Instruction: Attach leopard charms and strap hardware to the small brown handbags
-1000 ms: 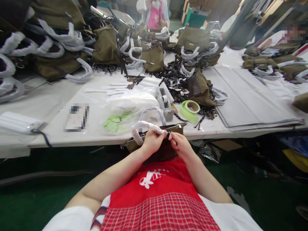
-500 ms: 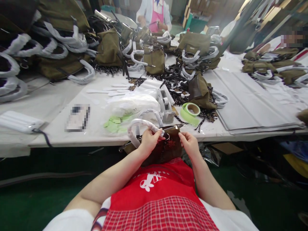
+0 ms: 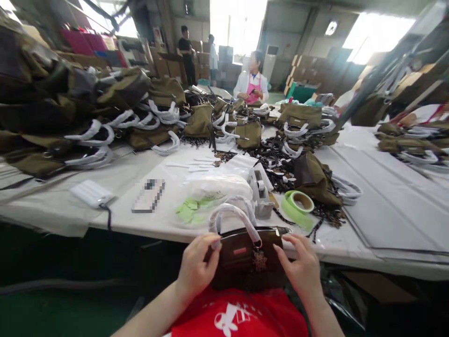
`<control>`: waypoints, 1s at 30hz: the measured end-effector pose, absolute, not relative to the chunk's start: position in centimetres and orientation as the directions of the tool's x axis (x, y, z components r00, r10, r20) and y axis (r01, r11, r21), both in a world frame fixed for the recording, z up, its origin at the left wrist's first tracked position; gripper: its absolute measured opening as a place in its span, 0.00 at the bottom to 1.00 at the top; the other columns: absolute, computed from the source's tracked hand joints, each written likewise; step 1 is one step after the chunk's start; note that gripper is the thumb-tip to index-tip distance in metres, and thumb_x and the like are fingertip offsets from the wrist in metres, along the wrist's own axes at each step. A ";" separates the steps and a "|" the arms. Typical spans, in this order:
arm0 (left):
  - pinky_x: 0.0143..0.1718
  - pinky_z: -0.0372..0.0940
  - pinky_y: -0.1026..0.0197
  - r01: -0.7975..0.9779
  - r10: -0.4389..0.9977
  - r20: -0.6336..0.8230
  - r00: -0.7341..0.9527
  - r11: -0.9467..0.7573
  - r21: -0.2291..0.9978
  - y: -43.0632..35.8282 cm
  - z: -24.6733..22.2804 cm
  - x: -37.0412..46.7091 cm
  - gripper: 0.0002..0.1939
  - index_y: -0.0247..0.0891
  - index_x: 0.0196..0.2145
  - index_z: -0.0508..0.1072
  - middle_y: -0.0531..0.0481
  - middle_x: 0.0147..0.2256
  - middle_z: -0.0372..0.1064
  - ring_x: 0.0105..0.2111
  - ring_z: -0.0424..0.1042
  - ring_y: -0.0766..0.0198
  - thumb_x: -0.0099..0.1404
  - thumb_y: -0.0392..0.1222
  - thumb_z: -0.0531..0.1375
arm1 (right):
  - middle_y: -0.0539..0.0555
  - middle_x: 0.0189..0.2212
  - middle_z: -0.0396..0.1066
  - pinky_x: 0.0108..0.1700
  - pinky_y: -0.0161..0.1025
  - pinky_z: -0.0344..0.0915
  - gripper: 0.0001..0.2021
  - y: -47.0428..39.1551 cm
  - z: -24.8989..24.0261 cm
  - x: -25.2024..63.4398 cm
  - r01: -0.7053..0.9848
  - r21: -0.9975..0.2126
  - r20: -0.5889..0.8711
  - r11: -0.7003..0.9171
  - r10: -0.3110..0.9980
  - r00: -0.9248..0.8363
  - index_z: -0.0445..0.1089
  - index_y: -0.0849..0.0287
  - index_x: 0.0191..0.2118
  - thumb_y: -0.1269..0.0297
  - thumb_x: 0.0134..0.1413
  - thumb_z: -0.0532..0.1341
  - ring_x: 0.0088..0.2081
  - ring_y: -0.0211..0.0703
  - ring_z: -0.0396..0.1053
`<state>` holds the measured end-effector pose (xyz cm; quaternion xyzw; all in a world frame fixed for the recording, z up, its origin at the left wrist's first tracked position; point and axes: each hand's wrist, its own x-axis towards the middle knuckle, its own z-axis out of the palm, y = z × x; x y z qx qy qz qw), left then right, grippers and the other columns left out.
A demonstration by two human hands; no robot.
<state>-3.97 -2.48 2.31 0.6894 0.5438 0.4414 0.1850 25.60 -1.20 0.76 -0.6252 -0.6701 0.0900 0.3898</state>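
Note:
A dark brown-olive handbag (image 3: 235,269) stands upright against my apron at the table's front edge. Its front carries a small reddish label (image 3: 240,251), and a snowflake-shaped charm (image 3: 260,260) hangs below the handle. White wrapping covers the looped handles (image 3: 233,209). With thumb and fingers closed, my left hand (image 3: 198,262) grips the bag's upper left end. My right hand (image 3: 301,262) holds the upper right end near the zipper, thumb on the front panel and fingers at the side. The bag's back is hidden.
Behind the bag are a tape dispenser (image 3: 261,194), a green tape roll (image 3: 301,202) and a plastic bag with green pieces (image 3: 191,210). A phone (image 3: 149,195) lies leftward. Piled handbags (image 3: 157,135) and dark straps (image 3: 277,157) stand farther back; a co-worker (image 3: 251,86) is across.
The view has tilted up. My left hand has left the handle and charm for the bag's left end. The bag's front, label and charm now face me more fully.

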 end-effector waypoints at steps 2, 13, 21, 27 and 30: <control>0.52 0.67 0.48 0.668 0.874 0.431 -0.225 -0.183 0.721 -3.1 0.5 -6.7 0.08 0.39 0.40 0.71 0.41 0.42 0.74 0.46 0.73 0.52 0.63 0.41 0.58 | 0.62 0.49 0.71 0.56 0.56 0.63 0.22 -0.2 1.2 26.3 0.808 -0.536 0.471 0.244 0.881 0.047 0.70 0.56 0.49 0.49 0.53 0.65 0.52 0.59 0.67; 0.50 0.68 0.48 -0.042 0.907 -0.410 -0.098 0.408 0.912 -4.8 -6.4 -8.3 0.31 0.33 0.45 0.72 0.38 0.44 0.76 0.46 0.75 0.50 0.59 0.65 0.57 | 0.64 0.54 0.68 0.54 0.55 0.66 0.37 1.7 -0.2 25.3 0.598 -0.800 0.075 0.047 0.997 0.022 0.64 0.59 0.57 0.44 0.45 0.68 0.52 0.58 0.68; 0.55 0.64 0.45 0.314 0.987 -0.158 0.036 0.139 0.939 -5.5 -4.0 -7.7 0.25 0.35 0.48 0.72 0.38 0.48 0.74 0.49 0.73 0.48 0.59 0.56 0.60 | 0.53 0.37 0.76 0.43 0.44 0.66 0.22 -1.6 2.9 28.3 0.668 -0.743 -0.200 -0.038 0.965 -0.167 0.72 0.56 0.43 0.53 0.42 0.71 0.39 0.52 0.72; 0.56 0.65 0.44 0.346 0.996 -0.071 0.057 0.047 0.937 -4.4 -3.2 -7.1 0.25 0.36 0.47 0.73 0.39 0.48 0.75 0.49 0.73 0.47 0.58 0.55 0.60 | 0.52 0.29 0.76 0.35 0.39 0.60 0.06 -3.3 4.8 25.8 0.823 -0.533 -0.190 0.196 0.920 -0.342 0.77 0.54 0.30 0.63 0.41 0.70 0.32 0.48 0.70; 0.53 0.68 0.44 0.287 0.995 -0.102 -0.020 0.103 0.952 -3.4 -3.4 -7.5 0.25 0.37 0.42 0.75 0.41 0.43 0.77 0.46 0.75 0.45 0.53 0.59 0.62 | 0.48 0.22 0.71 0.30 0.36 0.57 0.06 -3.3 5.2 24.4 0.733 -0.647 -0.124 0.208 0.921 -0.370 0.75 0.56 0.24 0.63 0.47 0.67 0.26 0.43 0.67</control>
